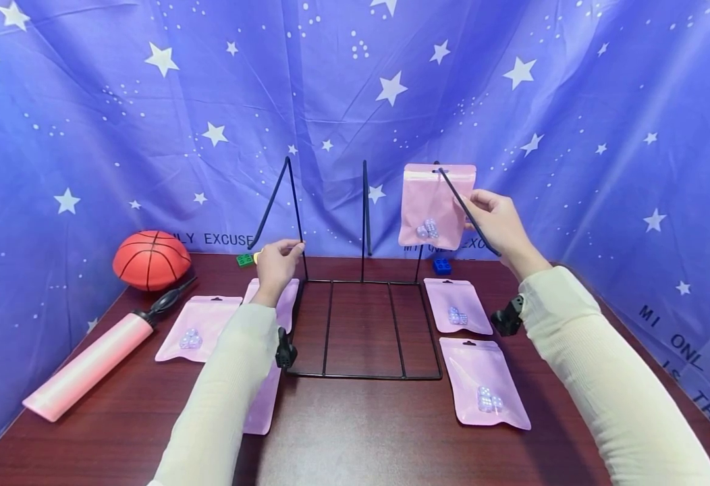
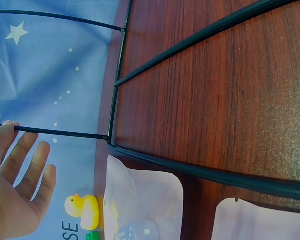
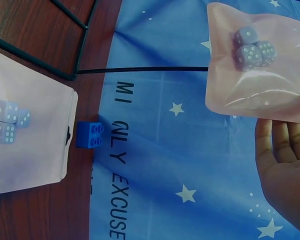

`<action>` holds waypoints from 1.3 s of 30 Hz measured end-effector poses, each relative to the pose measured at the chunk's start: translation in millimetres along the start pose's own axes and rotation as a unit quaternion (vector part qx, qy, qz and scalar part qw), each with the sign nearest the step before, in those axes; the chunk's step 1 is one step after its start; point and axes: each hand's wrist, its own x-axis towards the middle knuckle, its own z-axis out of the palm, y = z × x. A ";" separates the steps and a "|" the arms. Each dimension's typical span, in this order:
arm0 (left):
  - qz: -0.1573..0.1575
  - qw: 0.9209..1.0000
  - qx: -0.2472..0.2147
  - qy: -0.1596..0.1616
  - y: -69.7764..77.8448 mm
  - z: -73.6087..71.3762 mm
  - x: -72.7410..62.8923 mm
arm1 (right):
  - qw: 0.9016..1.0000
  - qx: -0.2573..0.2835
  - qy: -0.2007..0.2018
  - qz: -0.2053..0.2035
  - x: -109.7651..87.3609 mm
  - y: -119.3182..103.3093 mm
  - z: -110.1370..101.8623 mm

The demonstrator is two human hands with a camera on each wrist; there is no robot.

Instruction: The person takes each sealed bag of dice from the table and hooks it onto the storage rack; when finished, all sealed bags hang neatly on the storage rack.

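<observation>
One pink bag (image 1: 430, 206) hangs on the right hook (image 1: 470, 217) at upper right of the frame, our right hand (image 1: 496, 223) pinching its right edge, grip closed on it. Left of centre, our left hand (image 1: 277, 270) pinches the left post (image 1: 295, 202) of the black rack (image 1: 364, 375). Room opens between that bag and the middle hook (image 1: 367, 223); the base's right edge runs just beside two flat bags (image 1: 485, 368). On the blue curtain (image 1: 306, 88) we read "MI ONLY", "EXCUSE" and "IS THAT".

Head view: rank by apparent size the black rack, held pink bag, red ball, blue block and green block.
1. Black rack
2. Held pink bag
3. Red ball
4. Blue block and green block: too alike to rank.
</observation>
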 end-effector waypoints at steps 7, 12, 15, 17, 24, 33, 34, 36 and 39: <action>-0.001 1.000 -0.001 -0.003 0.8 -0.4 -0.8 | 1.000 -0.013 -0.004 -0.003 0.7 4.2 -3.3; -0.003 1.000 0.002 -0.004 0.3 0.2 -1.0 | 0.999 -0.036 -0.008 -0.004 -3.1 3.3 -12.2; -0.002 1.000 0.003 -0.002 -0.4 0.2 -1.1 | 0.998 -0.054 -0.015 -0.003 -6.8 1.1 -21.0; -0.002 1.000 0.002 -0.001 -0.4 0.0 -1.0 | 0.997 -0.068 -0.023 0.004 -10.2 -0.2 -27.8; -0.004 1.000 0.000 -0.001 -0.4 0.3 -0.3 | 0.991 -0.121 -0.046 0.037 -35.1 2.5 -53.6; -0.003 1.000 0.001 -0.004 -1.1 0.7 1.3 | 0.987 -0.135 -0.075 0.041 -81.5 26.5 -69.6; -0.003 1.000 0.001 -0.004 -0.9 0.7 1.1 | 0.988 -0.129 -0.075 0.040 -86.5 30.6 -69.6; -0.003 1.000 0.001 -0.004 -0.7 0.8 0.6 | 0.989 -0.117 -0.079 0.037 -96.5 38.8 -68.9; -0.005 1.000 0.002 -0.003 -0.3 1.2 0.1 | 0.989 -0.110 -0.088 0.039 -109.9 51.0 -66.8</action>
